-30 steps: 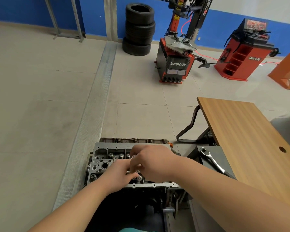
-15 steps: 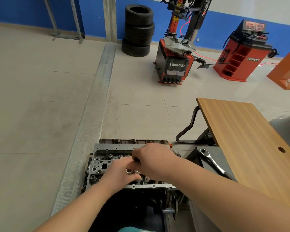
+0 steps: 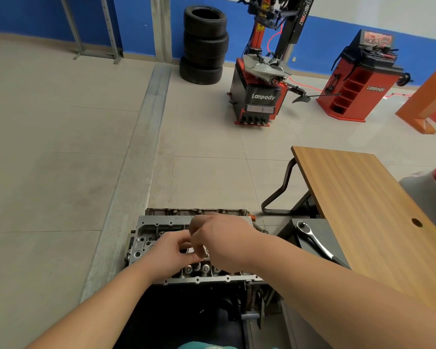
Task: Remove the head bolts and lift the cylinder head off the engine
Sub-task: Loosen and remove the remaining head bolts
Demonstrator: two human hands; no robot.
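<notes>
The grey aluminium cylinder head (image 3: 146, 238) sits on the engine low in the middle of the view, with valve springs and bolt holes showing along its top. My left hand (image 3: 171, 253) and my right hand (image 3: 224, 240) meet over its centre. The fingertips of both close on a small shiny head bolt (image 3: 189, 249), most of which is hidden by the fingers. The right half of the cylinder head is covered by my right hand and forearm.
A ratchet wrench (image 3: 312, 239) lies on a dark tray (image 3: 325, 222) right of the engine, beside a wooden table (image 3: 363, 210). A grey car's rear (image 3: 428, 187) is at the right edge. Stacked tyres (image 3: 204, 46), a tyre changer (image 3: 262, 96) and a wheel balancer (image 3: 358, 84) stand at the back wall.
Both hands stay joined over the middle of the cylinder head. The right hand's fingers have shifted slightly on the small metal part; the view has barely moved.
</notes>
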